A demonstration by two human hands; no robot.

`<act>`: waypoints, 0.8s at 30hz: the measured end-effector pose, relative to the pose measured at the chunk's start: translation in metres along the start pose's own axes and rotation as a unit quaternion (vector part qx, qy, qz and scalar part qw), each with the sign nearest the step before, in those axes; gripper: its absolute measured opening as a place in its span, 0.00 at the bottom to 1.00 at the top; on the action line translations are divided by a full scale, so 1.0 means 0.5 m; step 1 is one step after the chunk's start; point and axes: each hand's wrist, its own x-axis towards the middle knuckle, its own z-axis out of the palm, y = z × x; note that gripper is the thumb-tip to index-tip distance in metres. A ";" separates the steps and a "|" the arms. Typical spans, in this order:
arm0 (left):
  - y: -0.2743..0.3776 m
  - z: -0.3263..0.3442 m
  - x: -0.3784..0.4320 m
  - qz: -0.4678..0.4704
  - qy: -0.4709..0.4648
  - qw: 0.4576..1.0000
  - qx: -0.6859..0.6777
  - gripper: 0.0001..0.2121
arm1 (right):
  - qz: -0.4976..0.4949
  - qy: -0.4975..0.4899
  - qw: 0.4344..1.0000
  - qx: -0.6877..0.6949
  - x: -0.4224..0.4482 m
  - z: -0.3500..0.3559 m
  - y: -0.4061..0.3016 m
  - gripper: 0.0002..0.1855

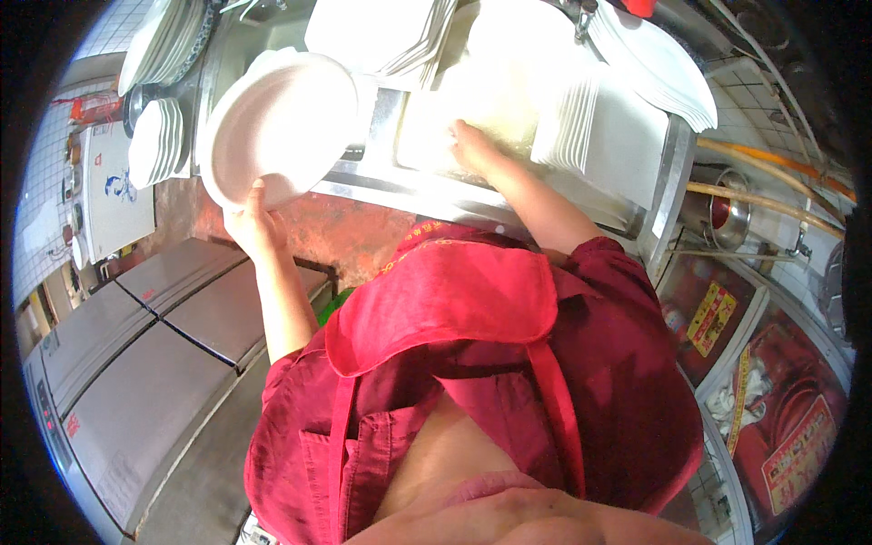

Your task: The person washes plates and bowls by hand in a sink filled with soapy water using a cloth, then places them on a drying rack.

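My left hand [257, 228] grips the near rim of a large white oval dish [286, 129], thumb on its inner side. The dish is tilted and raised by the left part of the metal sink unit. My right hand [477, 150] reaches into the sink basin [470, 177], fingers curled by bright white dishware. Glare there hides whether they hold anything. Right of that hand, a row of white plates [565, 129] stands on edge. Beyond my hands lies a stack of white rectangular plates [375, 34].
White plates [657, 65] are stacked at the sink's right rim. More stacked dishes [163, 54] and small white dishes [157, 143] stand at left. Wooden handles [763, 201] stick out at right. A steel chest unit [170, 327] with several lids stands behind my left arm.
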 end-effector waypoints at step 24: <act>-0.438 0.100 0.320 -0.452 0.051 0.858 -0.238 0.16 | 0.232 -0.110 0.937 -0.238 0.025 0.001 0.093 0.16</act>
